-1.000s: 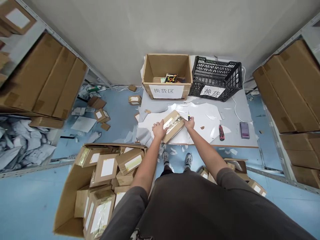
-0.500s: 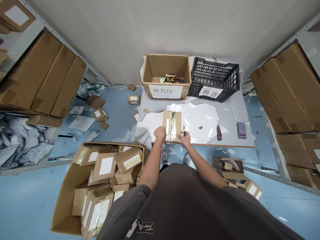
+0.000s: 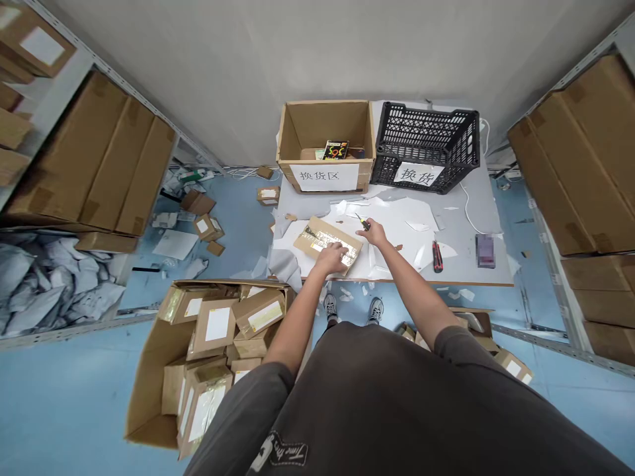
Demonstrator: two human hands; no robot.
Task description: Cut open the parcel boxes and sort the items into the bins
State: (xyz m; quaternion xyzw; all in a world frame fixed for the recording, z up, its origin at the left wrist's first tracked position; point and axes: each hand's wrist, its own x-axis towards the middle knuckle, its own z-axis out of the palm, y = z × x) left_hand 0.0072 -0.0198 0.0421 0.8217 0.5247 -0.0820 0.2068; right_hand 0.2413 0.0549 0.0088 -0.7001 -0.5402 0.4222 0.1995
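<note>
A taped cardboard box [image 3: 317, 237] lies at a slant on the white tabletop, near its front edge. Spread over the taped top of that box is my left hand [image 3: 333, 258], pressing on it with the fingers apart. To the right of the box, my right hand [image 3: 374, 233] is closed around a yellow and black cutter [image 3: 364, 224]. The cutter's tip points up and to the left, and it is held apart from the box. A red and black tool [image 3: 437, 256] rests farther right on the table.
Behind the work spot stand an open carton [image 3: 325, 177] with a few items and a black crate [image 3: 426, 149]. A phone-like purple object [image 3: 485, 251] lies at the table's right. Below left is a large carton [image 3: 143, 383] full of parcels. Paper scraps litter the table.
The box has turned from upright to slanted. My left hand has moved from its left side onto its top. My right hand has left the box, moving up and away with the cutter.
</note>
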